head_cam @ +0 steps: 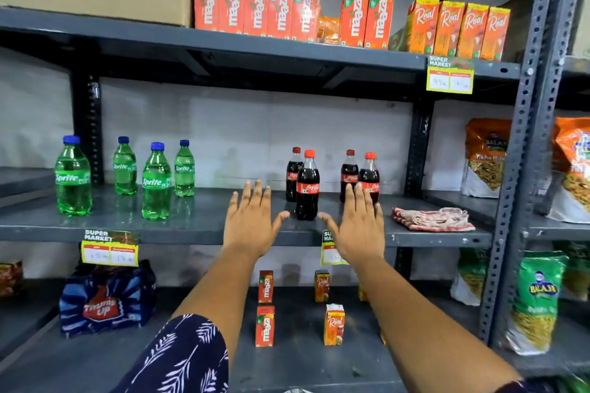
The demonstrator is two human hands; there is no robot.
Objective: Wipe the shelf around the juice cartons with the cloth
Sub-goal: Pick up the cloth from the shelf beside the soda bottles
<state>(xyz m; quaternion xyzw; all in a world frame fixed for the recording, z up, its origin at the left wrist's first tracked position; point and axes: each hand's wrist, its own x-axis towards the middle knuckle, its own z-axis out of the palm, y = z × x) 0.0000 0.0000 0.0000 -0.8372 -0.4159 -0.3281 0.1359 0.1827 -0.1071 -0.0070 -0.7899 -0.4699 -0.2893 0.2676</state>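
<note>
1. From my head camera, I took the front Coca-Cola bottle (307, 186) on the middle shelf (191, 220) as my landmark.
2. My left hand (252, 224) hovered just left of that bottle, palm facing away from me, its fingers (257, 193) spread apart and holding nothing.
3. My right hand (359, 226) hovered just right of the bottle, its fingers (367, 198) likewise spread and empty; they overlapped the lower part of the right-hand pair of cola bottles (360, 174) in the view.
4. The cloth (432, 218), pinkish and crumpled, lay on the same shelf well to the right of the landmark bottle, near the shelf's front edge and apart from both hands.
5. The small juice cartons (300, 306) stood on the lower shelf (303, 364), below the landmark bottle and between my forearms: two Maaza ones on the left, two Real ones on the right.
6. Larger juice cartons (351, 17) lined the top shelf, above the bottle.
7. Four Sprite bottles (127, 175) stood well to the left of the landmark bottle on its shelf.
8. A Thums Up pack (107, 300) sat below and to the left of the bottle, on the lower shelf.
</note>
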